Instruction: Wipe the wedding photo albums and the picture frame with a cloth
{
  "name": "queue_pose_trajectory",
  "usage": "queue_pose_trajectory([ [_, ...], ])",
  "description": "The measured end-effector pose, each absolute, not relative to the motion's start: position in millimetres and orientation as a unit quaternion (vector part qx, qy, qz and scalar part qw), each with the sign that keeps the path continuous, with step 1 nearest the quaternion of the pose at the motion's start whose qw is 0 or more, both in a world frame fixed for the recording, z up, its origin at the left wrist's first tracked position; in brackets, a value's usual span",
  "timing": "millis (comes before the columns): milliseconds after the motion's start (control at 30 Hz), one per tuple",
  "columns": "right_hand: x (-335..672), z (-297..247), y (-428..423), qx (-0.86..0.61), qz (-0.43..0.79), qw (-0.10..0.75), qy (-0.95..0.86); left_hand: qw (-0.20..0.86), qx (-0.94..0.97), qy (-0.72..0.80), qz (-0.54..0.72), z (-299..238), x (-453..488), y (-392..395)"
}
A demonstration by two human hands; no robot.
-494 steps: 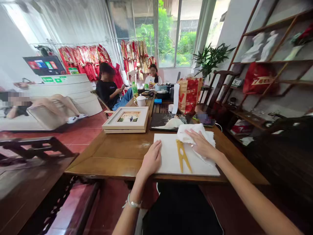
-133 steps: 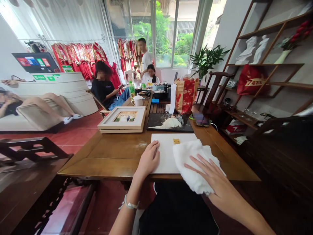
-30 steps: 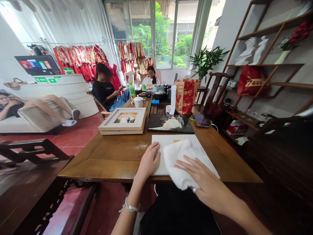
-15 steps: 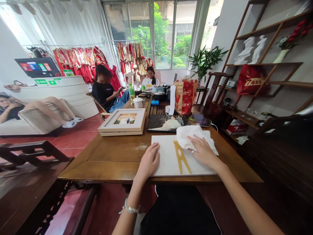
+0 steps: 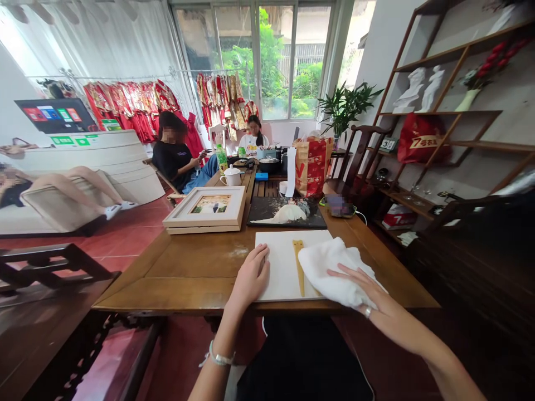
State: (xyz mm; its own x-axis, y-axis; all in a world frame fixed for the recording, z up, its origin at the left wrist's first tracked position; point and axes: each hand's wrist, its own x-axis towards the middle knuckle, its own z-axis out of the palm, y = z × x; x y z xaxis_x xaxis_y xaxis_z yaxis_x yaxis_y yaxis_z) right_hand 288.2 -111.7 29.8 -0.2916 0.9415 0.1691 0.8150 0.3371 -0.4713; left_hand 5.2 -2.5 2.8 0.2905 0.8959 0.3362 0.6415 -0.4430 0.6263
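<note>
My left hand (image 5: pixel 253 272) lies along the left edge of a flat white board (image 5: pixel 279 262), fingers together and stretched out. My right hand (image 5: pixel 363 283) rests palm down with spread fingers on a crumpled white cloth (image 5: pixel 330 262), which covers the right part of the board and hangs toward the table's front edge. Between the hands is a yellow, flat, two-legged tool (image 5: pixel 299 267) on the board. One leg shows; the cloth hides most of the other.
The wooden table (image 5: pixel 188 267) carries a framed picture (image 5: pixel 209 209), a black tray with white powder (image 5: pixel 286 213), a phone (image 5: pixel 339 205), a paper bag (image 5: pixel 313 167) and a lidded white cup (image 5: pixel 232 176). Two people sit beyond; another person is at far left. Shelves (image 5: pixel 443 114) stand right.
My right hand and the cloth have moved right and toward me, and the cloth now covers one leg of the yellow tool. My left hand stays at the board's edge.
</note>
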Motion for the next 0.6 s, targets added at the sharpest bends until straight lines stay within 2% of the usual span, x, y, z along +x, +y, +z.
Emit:
queue_pose_trajectory([
  [100, 282.3, 28.0, -85.5, -0.607, 0.137, 0.224, -0.750, 0.192, 0.778, 0.490, 0.343, 2.5, 5.2, -2.1],
  [300, 217.6, 34.9, -26.8, -0.694, 0.060, 0.190, -0.692, 0.205, 0.773, 0.488, 0.348, 1.8, 4.9, -1.5],
  [433, 181.6, 36.5, -17.4, -0.680, 0.044, 0.180, -0.709, 0.227, 0.759, 0.488, 0.366, 2.7, 3.6, -0.6],
  [600, 175.1, 36.9, -54.7, -0.582, 0.052, 0.167, -0.794, 0.281, 0.725, 0.505, 0.375, 8.0, 3.3, -1.3],
])
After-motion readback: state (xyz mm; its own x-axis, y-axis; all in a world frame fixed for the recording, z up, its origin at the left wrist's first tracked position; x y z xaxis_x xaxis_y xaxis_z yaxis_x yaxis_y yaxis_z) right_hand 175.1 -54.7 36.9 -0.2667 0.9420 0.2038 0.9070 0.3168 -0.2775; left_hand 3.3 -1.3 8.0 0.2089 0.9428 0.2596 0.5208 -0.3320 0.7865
